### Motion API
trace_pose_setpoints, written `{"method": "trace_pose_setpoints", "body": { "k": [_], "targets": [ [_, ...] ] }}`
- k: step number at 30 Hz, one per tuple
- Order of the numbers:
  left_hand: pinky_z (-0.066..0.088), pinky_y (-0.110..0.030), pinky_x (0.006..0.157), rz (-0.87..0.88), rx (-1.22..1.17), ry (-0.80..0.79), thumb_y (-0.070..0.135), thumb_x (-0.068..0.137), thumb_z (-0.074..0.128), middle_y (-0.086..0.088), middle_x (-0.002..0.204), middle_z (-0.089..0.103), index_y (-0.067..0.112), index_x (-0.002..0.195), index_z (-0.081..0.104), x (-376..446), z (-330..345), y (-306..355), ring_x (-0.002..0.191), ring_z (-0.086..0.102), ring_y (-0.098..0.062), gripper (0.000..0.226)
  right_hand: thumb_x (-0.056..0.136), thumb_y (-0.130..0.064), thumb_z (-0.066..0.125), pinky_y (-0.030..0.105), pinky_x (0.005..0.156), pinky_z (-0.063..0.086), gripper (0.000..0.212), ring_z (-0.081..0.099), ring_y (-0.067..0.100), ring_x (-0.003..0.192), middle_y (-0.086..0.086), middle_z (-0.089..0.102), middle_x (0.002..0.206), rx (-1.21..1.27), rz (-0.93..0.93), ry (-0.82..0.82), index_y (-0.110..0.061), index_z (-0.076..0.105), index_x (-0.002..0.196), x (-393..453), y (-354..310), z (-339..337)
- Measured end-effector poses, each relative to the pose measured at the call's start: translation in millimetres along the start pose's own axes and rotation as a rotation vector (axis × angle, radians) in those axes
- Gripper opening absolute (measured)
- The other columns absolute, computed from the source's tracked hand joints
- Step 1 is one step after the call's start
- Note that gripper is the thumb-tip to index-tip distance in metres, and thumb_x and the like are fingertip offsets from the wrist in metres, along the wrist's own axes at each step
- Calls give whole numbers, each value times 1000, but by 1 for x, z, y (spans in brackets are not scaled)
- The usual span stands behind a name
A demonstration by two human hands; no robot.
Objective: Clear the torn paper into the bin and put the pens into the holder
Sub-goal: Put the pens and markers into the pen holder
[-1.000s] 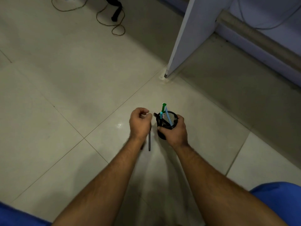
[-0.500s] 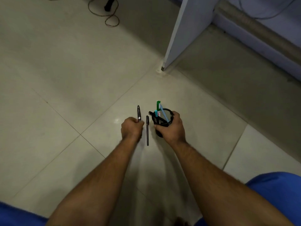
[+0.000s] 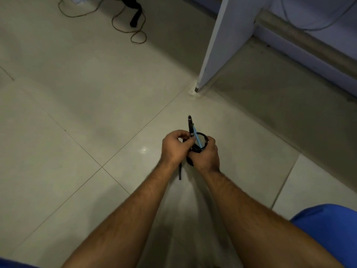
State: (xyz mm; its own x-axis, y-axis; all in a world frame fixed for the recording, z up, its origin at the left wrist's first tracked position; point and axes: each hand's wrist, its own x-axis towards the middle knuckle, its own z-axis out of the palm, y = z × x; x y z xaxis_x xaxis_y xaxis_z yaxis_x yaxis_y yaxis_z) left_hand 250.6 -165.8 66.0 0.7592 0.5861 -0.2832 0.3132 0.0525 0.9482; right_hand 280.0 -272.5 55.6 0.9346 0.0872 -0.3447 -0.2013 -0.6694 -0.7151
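A black mesh pen holder (image 3: 202,141) stands on the tiled floor, and my right hand (image 3: 205,156) is wrapped around its side. A light blue pen (image 3: 198,139) leans inside it. My left hand (image 3: 174,147) pinches a dark pen (image 3: 190,124) upright at the holder's left rim, its top sticking up above my fingers. Another black pen (image 3: 180,172) lies on the floor just below my left wrist, partly hidden by it. No torn paper or bin is in sight.
A white furniture panel (image 3: 228,39) stands on the floor to the upper right, its foot (image 3: 194,91) close behind the holder. A grey pipe (image 3: 309,41) runs along the wall. Thin cables and a black plug (image 3: 135,16) lie at the top. Blue trouser fabric (image 3: 332,227) shows at lower right.
My left hand has lifted the dark pen off the floor and carried it right to the holder's rim. The right hand has kept hold of the holder. One black pen stays on the floor.
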Motion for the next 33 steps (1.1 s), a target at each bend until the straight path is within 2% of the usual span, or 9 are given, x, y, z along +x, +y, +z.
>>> {"method": "trace_pose_setpoints", "body": {
  "k": [6, 8, 12, 16, 20, 23, 25, 29, 33],
  "targets": [
    [49, -21, 69, -77, 6, 231, 10, 79, 67, 1, 80, 71, 18, 80, 71, -7, -8, -22, 76, 64, -11, 9, 63, -37, 86, 33, 83, 56, 76, 66, 21, 98, 0, 63, 117, 4, -1, 52, -22, 47, 127, 0, 3, -1],
    [47, -22, 65, -168, 208, 180, 18, 80, 67, 1, 81, 70, 18, 84, 68, -7, -7, -39, 75, 64, -15, 4, 64, -37, 87, 30, 81, 54, 75, 65, 20, 96, 0, 63, 116, 8, -1, 54, -22, 48, 126, 1, 5, -1],
    [49, -30, 69, -246, 720, -65, 37, 79, 68, -6, 94, 68, 15, 95, 63, -4, 2, -68, 87, 64, -27, 28, 63, -37, 87, 29, 84, 54, 77, 65, 19, 99, -1, 63, 117, -4, -21, 61, -23, 47, 128, 4, 14, -2],
    [48, -30, 67, -253, 894, -145, 26, 84, 63, -11, 99, 66, 9, 101, 63, 7, 5, -66, 86, 62, -27, 24, 62, -39, 87, 32, 89, 55, 80, 64, 17, 101, -2, 62, 118, 2, -31, 36, -26, 46, 129, 5, 23, -4],
    [46, -23, 61, -293, 645, 32, 25, 75, 68, -5, 81, 67, 9, 86, 68, 18, -5, -50, 73, 62, -23, 19, 63, -40, 87, 28, 86, 54, 78, 64, 16, 99, -3, 62, 117, 13, -28, 19, -26, 46, 128, 3, 18, -7],
    [39, -6, 51, -194, 186, 283, 17, 77, 70, 6, 66, 61, 10, 82, 68, 23, -15, -20, 63, 57, -11, 9, 66, -38, 87, 23, 84, 48, 78, 59, 13, 96, -3, 60, 119, 8, -8, 21, -23, 46, 129, -1, 13, -9],
    [39, -5, 53, -84, 51, 349, 14, 77, 69, 9, 64, 59, 11, 84, 69, 24, -18, 0, 60, 53, -5, 7, 65, -37, 87, 25, 84, 50, 79, 60, 14, 96, -1, 60, 120, -6, -4, 27, -21, 46, 130, -3, 11, -5],
    [45, -11, 54, 95, 7, 196, 11, 81, 70, 10, 67, 62, 16, 85, 67, 18, -12, 21, 53, 52, 4, 7, 63, -36, 87, 35, 86, 56, 79, 64, 22, 100, 1, 60, 118, -41, -1, 20, -20, 46, 129, -3, 8, 1],
    [51, -19, 54, 110, 28, 76, 15, 81, 72, 9, 72, 67, 18, 83, 70, 14, -2, 22, 57, 56, -3, 5, 64, -33, 85, 38, 82, 58, 76, 66, 24, 97, 2, 60, 116, -58, 16, 1, -19, 46, 127, -2, 5, 3]
  ]
}}
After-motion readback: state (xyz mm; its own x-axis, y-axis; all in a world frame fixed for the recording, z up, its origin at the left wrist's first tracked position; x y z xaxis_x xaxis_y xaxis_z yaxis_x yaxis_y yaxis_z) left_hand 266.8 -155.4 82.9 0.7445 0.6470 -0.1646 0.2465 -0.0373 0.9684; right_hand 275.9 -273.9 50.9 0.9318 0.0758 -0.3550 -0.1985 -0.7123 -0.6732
